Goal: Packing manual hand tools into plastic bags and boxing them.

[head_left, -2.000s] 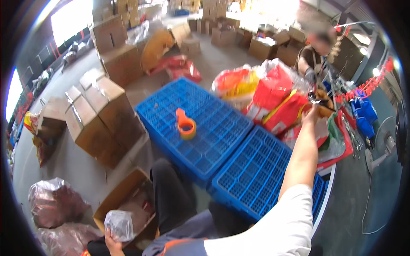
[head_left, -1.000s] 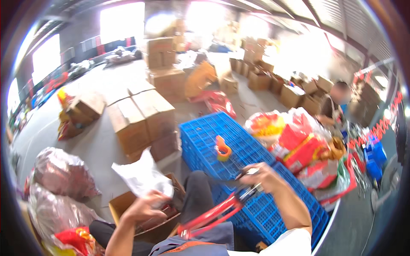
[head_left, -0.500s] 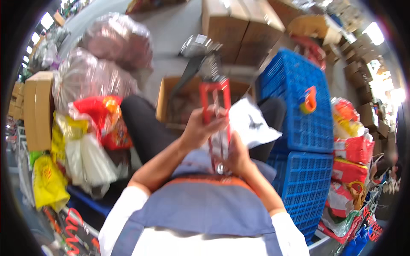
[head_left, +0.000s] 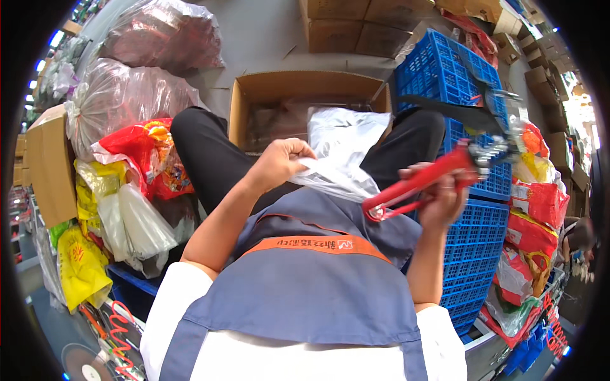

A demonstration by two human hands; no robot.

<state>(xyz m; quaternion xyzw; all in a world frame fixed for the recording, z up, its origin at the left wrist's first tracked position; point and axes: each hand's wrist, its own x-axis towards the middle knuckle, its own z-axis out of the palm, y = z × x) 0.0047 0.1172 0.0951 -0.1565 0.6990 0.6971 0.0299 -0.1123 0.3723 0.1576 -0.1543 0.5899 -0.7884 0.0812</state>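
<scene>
My left hand is closed, its fingers pinching the edge of a clear plastic bag. The bag spreads over my lap toward the cardboard box between my knees. On the right, my right hand is wrapped round a red metal-framed device. Its far end carries silvery, spring-like parts and a long black strap or hose, blurred by motion. The near end of the red frame points at my apron and lies close to the bag's lower edge. The box's contents are dark and blurred.
Stacked blue plastic crates stand close on my right, with red packages beyond them. At left lie large clear sacks, a red bag, a yellow bag and an upright carton. Big cartons stand ahead.
The red device has swung from in front of me, where both hands were on it, to the right in my right hand. My left hand has let it go and gripped the plastic bag.
</scene>
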